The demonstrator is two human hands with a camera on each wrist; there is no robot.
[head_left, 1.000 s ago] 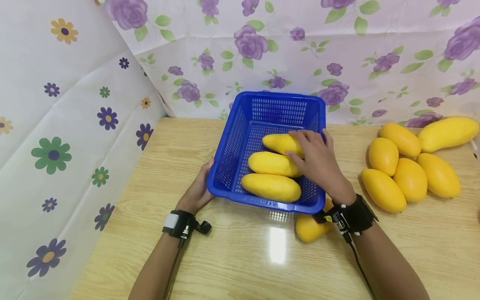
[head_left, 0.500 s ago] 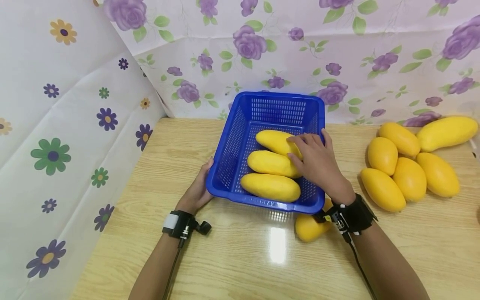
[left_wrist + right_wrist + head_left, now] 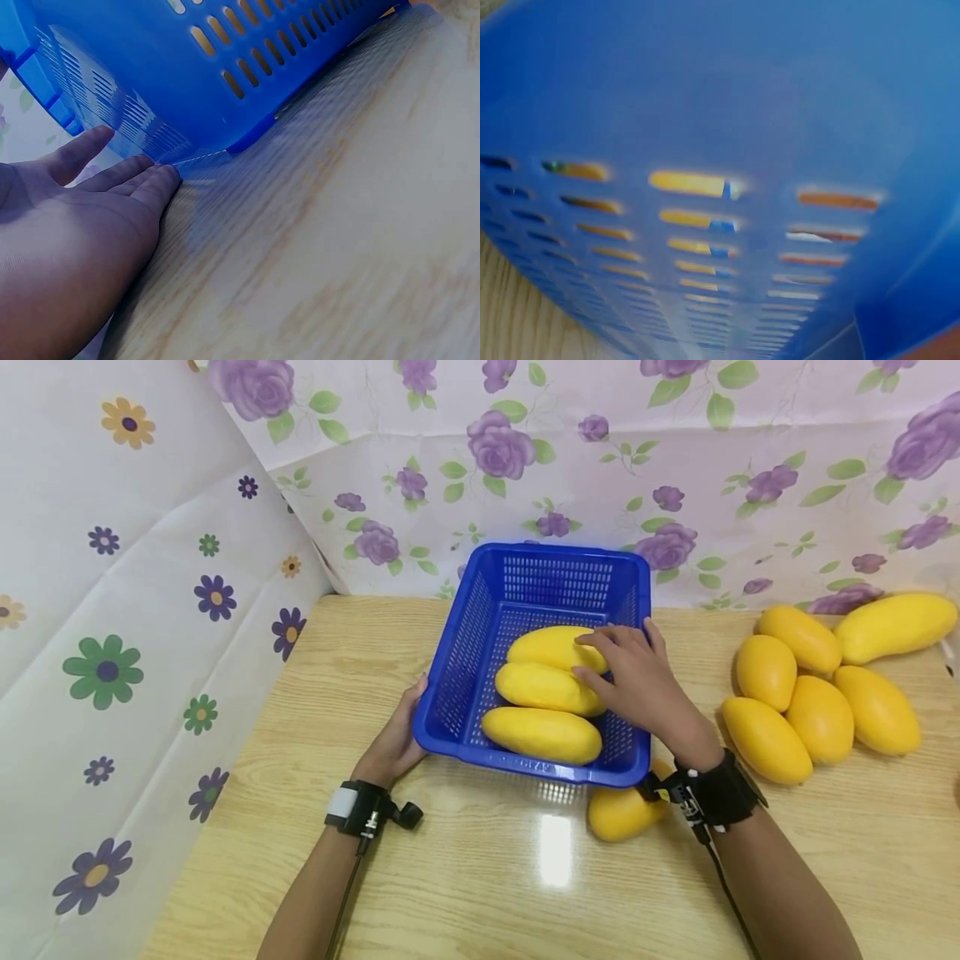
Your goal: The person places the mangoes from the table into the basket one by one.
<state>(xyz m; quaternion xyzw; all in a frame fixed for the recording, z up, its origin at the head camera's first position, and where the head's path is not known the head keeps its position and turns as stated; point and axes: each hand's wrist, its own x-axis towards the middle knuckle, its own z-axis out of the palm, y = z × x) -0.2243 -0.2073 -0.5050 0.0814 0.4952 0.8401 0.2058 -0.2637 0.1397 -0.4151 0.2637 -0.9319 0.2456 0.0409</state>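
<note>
Center frame, right hand [image 3: 637, 681] rests relaxed fingers on top mango [image 3: 551, 647] in basket [image 3: 558, 578]; left hand [image 3: 393, 743], fingers straight and together, presses basket's left wall.

It looks like a makeshift home setup: a wooden table [image 3: 465, 877] walled in by flower-printed sheets [image 3: 135, 610], though the room beyond stays hidden.

Left grip [image 3: 396, 737] lies flat with straight fingers; right grip [image 3: 637, 681] reaches forward, fingers loosely spread.
</note>
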